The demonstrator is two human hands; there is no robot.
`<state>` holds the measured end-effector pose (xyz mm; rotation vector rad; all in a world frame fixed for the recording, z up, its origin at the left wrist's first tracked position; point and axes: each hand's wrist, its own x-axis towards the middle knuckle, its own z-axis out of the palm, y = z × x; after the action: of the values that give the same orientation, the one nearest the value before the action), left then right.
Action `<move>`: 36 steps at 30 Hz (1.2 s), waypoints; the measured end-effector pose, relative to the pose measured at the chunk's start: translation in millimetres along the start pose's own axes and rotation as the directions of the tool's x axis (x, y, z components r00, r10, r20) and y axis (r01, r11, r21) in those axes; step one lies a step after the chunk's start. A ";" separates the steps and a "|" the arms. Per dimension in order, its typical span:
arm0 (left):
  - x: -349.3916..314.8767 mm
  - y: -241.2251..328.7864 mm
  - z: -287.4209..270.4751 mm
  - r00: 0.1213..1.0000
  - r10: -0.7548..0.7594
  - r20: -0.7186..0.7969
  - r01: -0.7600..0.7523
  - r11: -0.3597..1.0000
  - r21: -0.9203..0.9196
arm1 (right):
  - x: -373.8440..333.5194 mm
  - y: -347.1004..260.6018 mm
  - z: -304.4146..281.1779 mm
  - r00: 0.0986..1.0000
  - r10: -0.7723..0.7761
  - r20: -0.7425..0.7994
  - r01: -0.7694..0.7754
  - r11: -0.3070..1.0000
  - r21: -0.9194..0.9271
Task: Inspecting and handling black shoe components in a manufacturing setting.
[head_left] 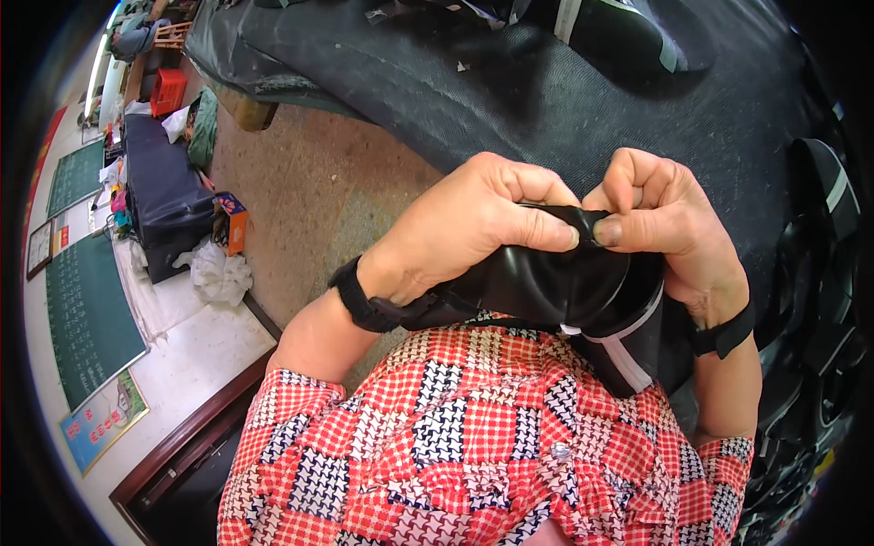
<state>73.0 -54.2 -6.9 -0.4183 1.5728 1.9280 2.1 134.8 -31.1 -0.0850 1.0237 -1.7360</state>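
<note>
Close to my chest I hold a glossy black leather-like sewn piece [592,282], softly curved, with a grey-white strip [630,364] along its lower right part. It resembles a shoe upper, though its full shape cannot be made out. My left hand [464,218] pinches its top edge between thumb and curled fingers. Right beside it, my right hand [669,214] grips the same edge, thumb pressed down and fingers folded. The two thumbs almost meet at the edge. What lies under the fingertips is hidden.
A worktable with a black cover [437,100] stretches ahead and to the right. On it lies another black piece with pale strips [619,36]. Several similar pieces [819,355] are piled at the right. Leftward are a dark bench [164,182], a white bag [218,273] and a red crate [168,91].
</note>
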 end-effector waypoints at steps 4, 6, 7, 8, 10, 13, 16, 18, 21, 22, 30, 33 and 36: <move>6.1 -6.9 -4.2 0.987 -0.074 0.141 0.111 0.955 -0.274 | -2.6 9.8 -2.1 1.000 -0.022 0.007 0.021 0.992 0.124; 9.3 -13.4 0.0 0.973 -0.094 0.211 0.171 0.907 -0.384 | -5.3 10.4 1.0 0.998 -0.057 0.011 0.053 0.975 0.214; 10.0 -17.1 1.7 0.973 -0.096 0.208 0.172 0.906 -0.386 | -6.4 11.7 1.1 0.998 -0.054 0.014 0.050 0.975 0.215; 13.7 -21.3 3.3 0.971 -0.050 0.234 0.153 0.881 -0.447 | -7.0 13.7 -2.0 0.998 -0.054 0.013 0.049 0.968 0.245; 13.2 -27.3 2.4 0.967 0.060 0.249 0.079 0.854 -0.514 | -7.2 11.0 -2.9 0.998 -0.057 0.014 0.052 0.962 0.270; 7.1 -11.3 5.0 0.993 -0.011 0.115 0.051 0.933 -0.355 | -4.1 4.0 -6.9 0.999 0.027 -0.022 -0.021 0.977 0.214; 9.2 1.1 3.9 0.996 -0.009 0.092 0.026 0.980 -0.195 | -4.7 1.8 -12.6 0.997 0.052 -0.055 -0.046 0.992 0.118; 7.9 1.9 4.1 0.997 -0.020 0.071 0.028 0.993 -0.114 | -2.6 0.3 -12.4 0.995 0.072 -0.076 -0.063 0.991 0.114; 8.1 0.8 5.8 0.997 -0.023 0.077 0.042 0.967 -0.252 | -1.2 -3.5 -12.5 0.997 0.050 -0.060 -0.046 0.997 0.063; 7.8 1.1 7.4 0.993 -0.039 0.113 0.079 0.922 -0.378 | -2.0 -5.5 -11.9 0.997 0.046 -0.062 -0.042 0.997 0.060; 4.2 7.9 22.0 0.998 0.004 0.056 0.031 0.790 -0.612 | -15.3 -27.2 -5.6 0.993 -0.002 -0.122 -0.006 0.998 -0.066; 0.0 23.5 18.7 0.997 0.067 -0.035 -0.075 0.830 -0.552 | -39.2 -34.8 -1.2 0.972 -0.145 -0.185 0.129 0.987 -0.095; -4.0 33.2 20.7 0.988 0.106 -0.108 -0.148 0.833 -0.533 | -60.3 -32.3 13.8 0.939 -0.211 -0.271 0.134 0.952 -0.277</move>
<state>57.9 -39.0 26.0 -0.6342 1.0903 2.4847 11.0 177.3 23.5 -0.0801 1.5001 -1.8028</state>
